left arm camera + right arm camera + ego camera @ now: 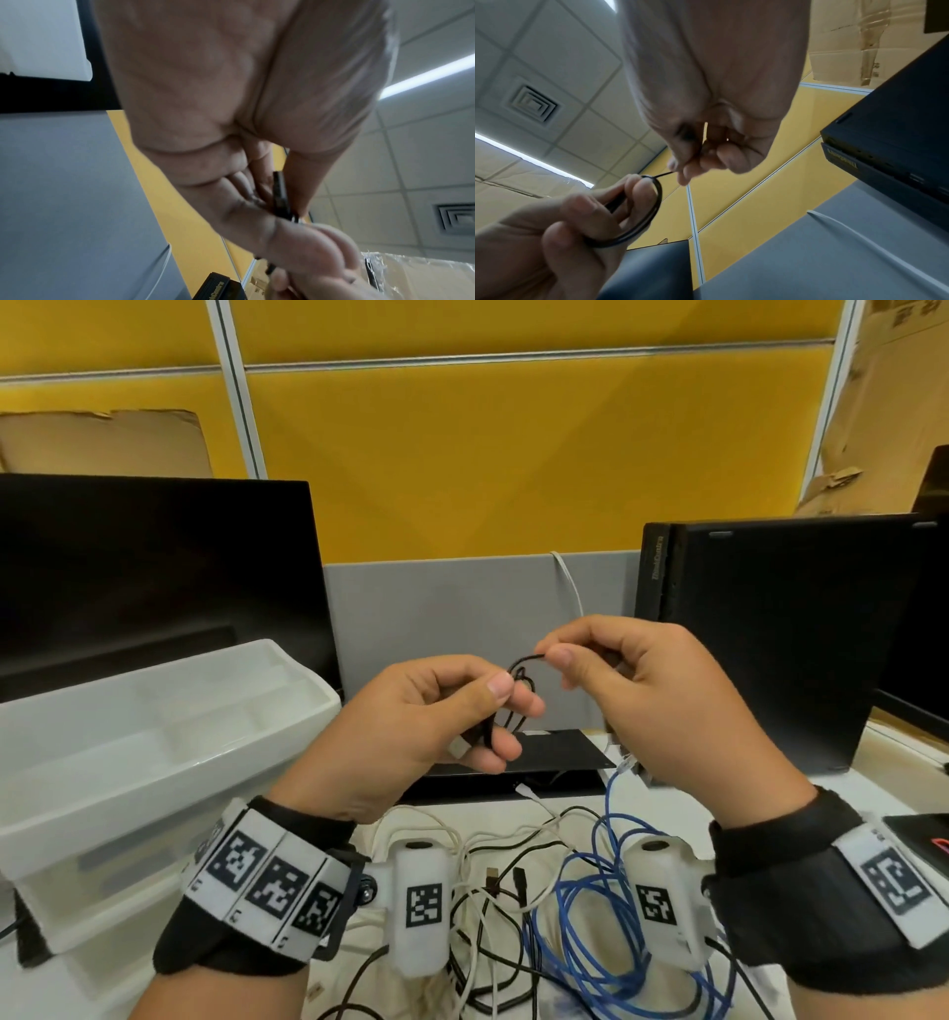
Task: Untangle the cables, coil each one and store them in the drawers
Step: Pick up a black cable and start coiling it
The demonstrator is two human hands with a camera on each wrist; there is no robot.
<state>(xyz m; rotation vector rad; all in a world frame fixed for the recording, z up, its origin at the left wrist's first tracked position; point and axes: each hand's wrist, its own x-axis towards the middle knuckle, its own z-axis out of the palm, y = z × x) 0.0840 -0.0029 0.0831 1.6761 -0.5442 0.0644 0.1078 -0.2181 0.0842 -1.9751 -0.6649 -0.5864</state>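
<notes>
A thin black cable is held up between both hands above the desk. My left hand grips a small coil of it, with the plug end lying in the curled fingers. My right hand pinches the free strand between thumb and forefinger just right of the coil. Below the hands a tangle of white, black and blue cables lies on the desk. A white plastic drawer stands open at the left, its compartments showing nothing inside.
A dark monitor stands behind the drawer, and a black computer case at the right. A flat black device lies behind the hands. A white cord hangs down the grey partition. Cardboard leans at both back corners.
</notes>
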